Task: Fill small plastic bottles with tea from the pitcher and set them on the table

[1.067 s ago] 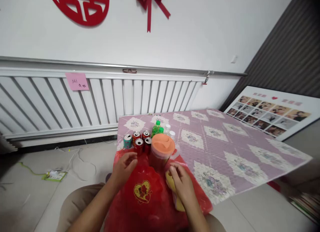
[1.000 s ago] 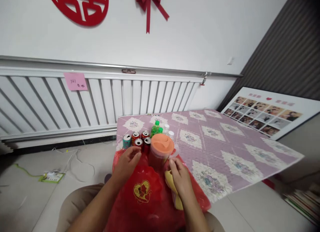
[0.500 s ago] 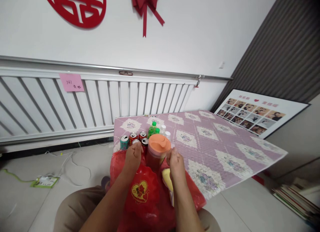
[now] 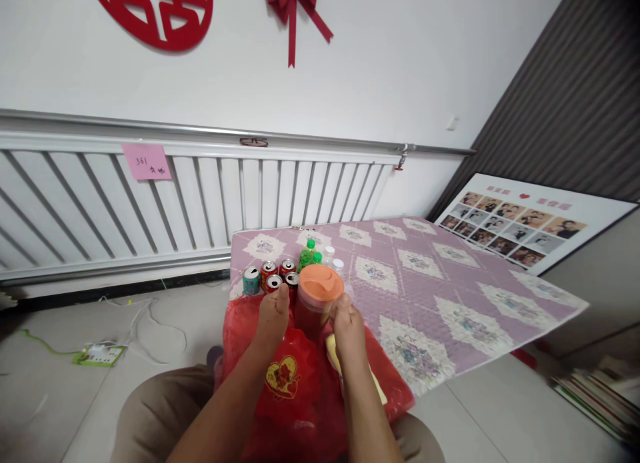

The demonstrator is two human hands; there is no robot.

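My left hand [image 4: 273, 318] is closed, thumb uppermost, left of a pitcher with an orange lid [image 4: 320, 283]. On the pitcher's right side, my right hand [image 4: 347, 324] is also closed, its fingers right by the lid's edge. What either hand grips is hidden. Beneath both hands a red plastic bag [image 4: 240, 323] spreads over the table's near edge and my lap. On it lies a shiny red item with a gold heart print [image 4: 281, 378]. Something pale yellow [image 4: 376, 386] shows by my right forearm. The pitcher's lower part looks reddish.
Drink cans [image 4: 251, 281] and green-capped bottles [image 4: 307, 253] stand behind the pitcher, with white-capped bottles [image 4: 338, 267] beside them. A floral cloth [image 4: 400, 276] covers the table. Behind is a radiator [image 4: 210, 190]; a photo board [image 4: 520, 216] leans at right. A power strip [image 4: 100, 354] lies on the floor.
Both closed hands have shifted slightly relative to the pitcher, the right one coming closer to its lid. More of the yellow item shows beside my right forearm. The view has shifted slightly.
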